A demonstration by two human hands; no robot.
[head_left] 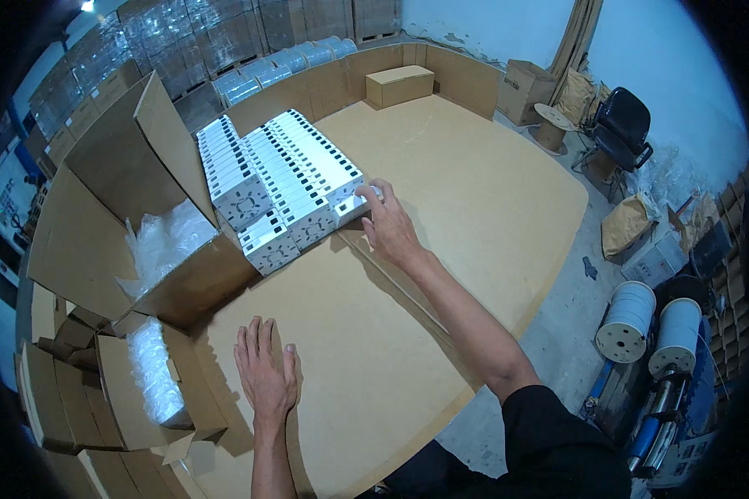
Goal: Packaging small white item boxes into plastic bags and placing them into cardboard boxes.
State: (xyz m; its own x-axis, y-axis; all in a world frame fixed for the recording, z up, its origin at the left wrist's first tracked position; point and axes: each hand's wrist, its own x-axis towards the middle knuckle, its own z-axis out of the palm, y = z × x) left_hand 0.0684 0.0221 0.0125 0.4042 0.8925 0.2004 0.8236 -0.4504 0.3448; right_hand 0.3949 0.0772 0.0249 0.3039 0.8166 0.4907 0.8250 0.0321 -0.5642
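Observation:
Rows of narrow white boxes (295, 158) with dark patterned ends lie stacked on the brown tabletop (374, 333), left of the middle. My right hand (389, 220) is at the near right corner of this stack, by an end box (351, 208). Its thumb and fingers are apart, and the fingertips appear to touch that box; no firm grip shows. Palm down, my left hand (265, 366) rests on or just above the tabletop with its fingers stretched out and nothing in them.
A large open carton (195, 279) with clear plastic wrap stands left of the stack. Nearer, a smaller open carton (200, 374) holds bubble wrap (154, 374). A closed brown box (399, 86) sits at the far edge. Beyond the right edge are a chair (622, 125) and white spools (627, 320).

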